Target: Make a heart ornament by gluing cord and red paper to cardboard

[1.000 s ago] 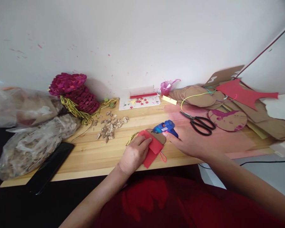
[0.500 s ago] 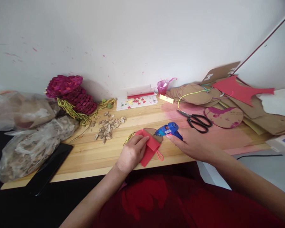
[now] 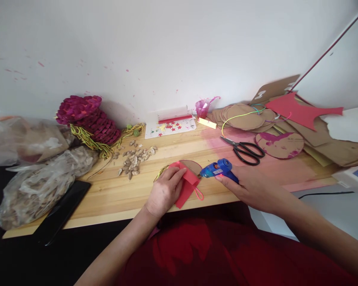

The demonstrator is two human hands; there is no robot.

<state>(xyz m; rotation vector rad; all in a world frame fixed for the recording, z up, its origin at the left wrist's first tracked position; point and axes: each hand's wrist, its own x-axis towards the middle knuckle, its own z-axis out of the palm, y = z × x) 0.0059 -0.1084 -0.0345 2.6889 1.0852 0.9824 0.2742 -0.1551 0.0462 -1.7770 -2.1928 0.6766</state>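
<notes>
My right hand (image 3: 247, 183) is wrapped round the handle of a blue glue gun (image 3: 217, 170). Its nozzle points left, at the right edge of a round cardboard piece (image 3: 193, 167). My left hand (image 3: 166, 186) grips a piece of red paper (image 3: 186, 190) that lies folded over this cardboard. A pinkish-red cord loop (image 3: 199, 194) sticks out at the paper's right side. Yellow-green strands (image 3: 160, 173) show past the cardboard's left side, partly hidden by my left hand.
Pistachio-like shells (image 3: 135, 161) lie loose left of centre. Black scissors (image 3: 247, 151) rest beside a purple-stained cardboard piece (image 3: 280, 145). Behind are a sheet of paper stars (image 3: 183, 126), a purple-stained cup (image 3: 201, 108) and stacked cardboard discs (image 3: 241, 115). Bagged shells (image 3: 44, 182) and a black phone (image 3: 62, 210) lie left.
My right hand has drawn the glue gun right and slightly down, its nozzle now at the cardboard's right edge. My left hand stays on the red paper.
</notes>
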